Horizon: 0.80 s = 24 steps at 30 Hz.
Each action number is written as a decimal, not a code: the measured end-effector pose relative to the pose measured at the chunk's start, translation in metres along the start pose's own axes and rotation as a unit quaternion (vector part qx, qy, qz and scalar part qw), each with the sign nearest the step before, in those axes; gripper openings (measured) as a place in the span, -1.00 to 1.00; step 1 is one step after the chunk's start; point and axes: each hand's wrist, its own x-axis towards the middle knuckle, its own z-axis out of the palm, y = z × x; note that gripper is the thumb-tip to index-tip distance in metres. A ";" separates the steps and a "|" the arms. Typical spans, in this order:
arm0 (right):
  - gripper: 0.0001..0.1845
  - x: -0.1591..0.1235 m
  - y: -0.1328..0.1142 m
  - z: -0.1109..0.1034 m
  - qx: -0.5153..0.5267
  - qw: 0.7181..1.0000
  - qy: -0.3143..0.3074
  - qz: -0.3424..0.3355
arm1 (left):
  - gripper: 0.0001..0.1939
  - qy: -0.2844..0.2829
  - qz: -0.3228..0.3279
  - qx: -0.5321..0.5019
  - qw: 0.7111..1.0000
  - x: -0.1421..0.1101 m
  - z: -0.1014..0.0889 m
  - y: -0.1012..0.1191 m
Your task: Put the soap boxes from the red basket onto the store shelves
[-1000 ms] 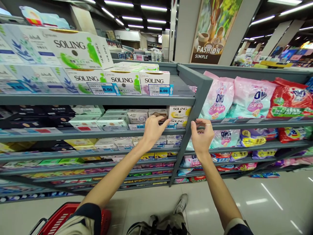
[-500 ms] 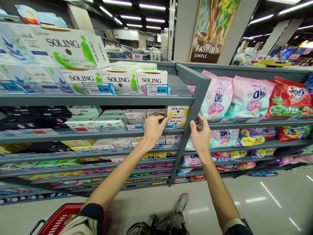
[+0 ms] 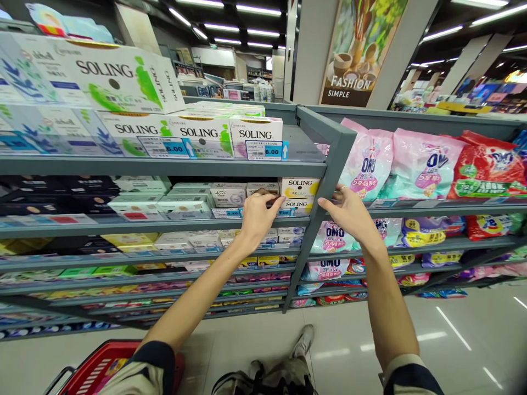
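My left hand (image 3: 260, 216) reaches into the second shelf, fingers bent and thumb drawn in. Its tips touch the left edge of two stacked white-and-yellow SOLING boxes (image 3: 300, 187); whether anything is pinched between them is hidden. Left of the hand stand smaller white boxes (image 3: 228, 195) with a rose-like print. My right hand (image 3: 348, 211) is at the grey shelf post (image 3: 329, 170), thumb apart from the fingers and close to the post. Its fingertips reach the shelf edge below a pink-and-teal OMO detergent bag (image 3: 364, 164). That hand holds nothing I can see.
Larger SOLING boxes (image 3: 119, 77) are stacked on the top shelf at left. More detergent bags, including a red one (image 3: 489, 164), line the right shelves. A red shopping basket (image 3: 96, 367) is at lower left, near my feet on the tiled floor.
My right hand has shifted slightly up and its forearm has swung to the right, with the wrist bending toward the post. My left hand stays nearly still at the boxes.
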 end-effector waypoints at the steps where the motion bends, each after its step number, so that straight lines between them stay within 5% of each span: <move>1: -0.50 0.003 0.001 -0.002 0.009 1.000 -0.023 -0.004 | -0.79 -0.001 -0.001 0.002 1.000 0.000 0.000 0.000; 14: -0.61 0.010 0.001 -0.007 0.085 0.992 -0.082 0.033 | -0.79 -0.017 -0.024 -0.014 0.999 -0.001 0.000 0.008; 24: -0.82 0.016 -0.027 -0.012 0.103 0.983 -0.090 0.126 | -0.78 -0.034 -0.050 -0.024 0.998 0.001 -0.006 0.013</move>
